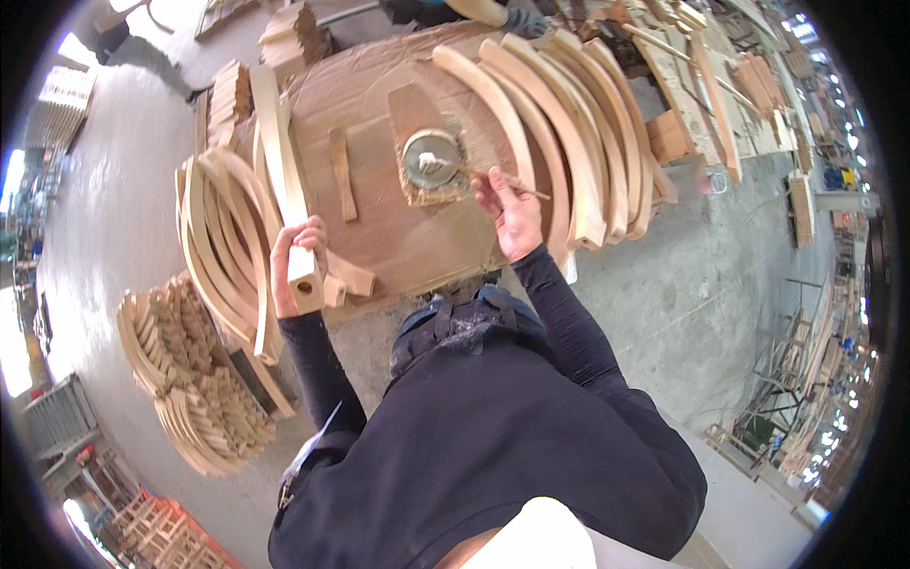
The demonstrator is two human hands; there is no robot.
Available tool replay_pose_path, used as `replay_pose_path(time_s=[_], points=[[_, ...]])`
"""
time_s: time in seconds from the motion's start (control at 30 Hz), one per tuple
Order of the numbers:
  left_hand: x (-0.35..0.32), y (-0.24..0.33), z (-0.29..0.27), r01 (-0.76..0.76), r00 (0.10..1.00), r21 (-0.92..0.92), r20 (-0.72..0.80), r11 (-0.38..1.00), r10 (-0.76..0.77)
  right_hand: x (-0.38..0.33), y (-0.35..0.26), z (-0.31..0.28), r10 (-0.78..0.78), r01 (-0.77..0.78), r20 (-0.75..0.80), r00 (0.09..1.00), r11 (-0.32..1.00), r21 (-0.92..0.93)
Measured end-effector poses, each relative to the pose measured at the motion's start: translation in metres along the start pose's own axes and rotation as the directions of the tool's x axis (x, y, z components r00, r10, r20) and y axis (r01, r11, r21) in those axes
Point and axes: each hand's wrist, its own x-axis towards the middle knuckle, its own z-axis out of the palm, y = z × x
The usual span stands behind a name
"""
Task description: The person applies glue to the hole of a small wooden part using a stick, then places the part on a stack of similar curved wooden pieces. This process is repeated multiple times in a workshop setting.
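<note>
My left hand (300, 248) is wrapped round the near part of a long pale wooden bar (277, 156), which has a round hole in its near end and points away from me. My right hand (517, 213) pinches a thin wooden stick (527, 187). The stick's far tip reaches over a round pot (414, 174) with white glue-like paste in it; whether it touches the paste I cannot tell. The pot stands on a crusted wooden board (409, 109). A short wooden strip (341, 175) lies between the bar and the pot.
Cardboard (408, 251) covers the worktable. Curved wooden pieces stand in rows at the right (569, 133) and left (204, 228). A stack of wooden parts (199, 379) sits on the floor at the left. Beyond the table, another person's gloved hand (524, 23) shows.
</note>
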Motion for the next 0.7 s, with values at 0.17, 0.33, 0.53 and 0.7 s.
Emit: replay_pose_path(time_s=[0.17,0.33,0.53,0.7], points=[[0.009,-0.016,0.013,0.081,0.996,-0.011,0.036,0.997,-0.080,-0.003,-0.014,0.001,0.078,-0.080,-0.026,0.997,0.994,-0.081],[0.017,-0.016,0.014,0.072,0.994,0.089,0.078,0.993,-0.079,-0.004,-0.015,-0.005,0.007,-0.005,0.048,0.999,0.999,-0.036],[0.022,-0.020,0.014,0.080,0.994,0.059,0.071,0.995,-0.084,-0.008,-0.027,-0.005,0.121,-0.118,0.007,0.993,0.983,-0.140],[0.026,-0.033,0.014,0.047,0.995,0.029,0.087,0.998,-0.049,-0.006,-0.022,-0.010,0.004,0.002,0.068,0.998,0.996,-0.084]])
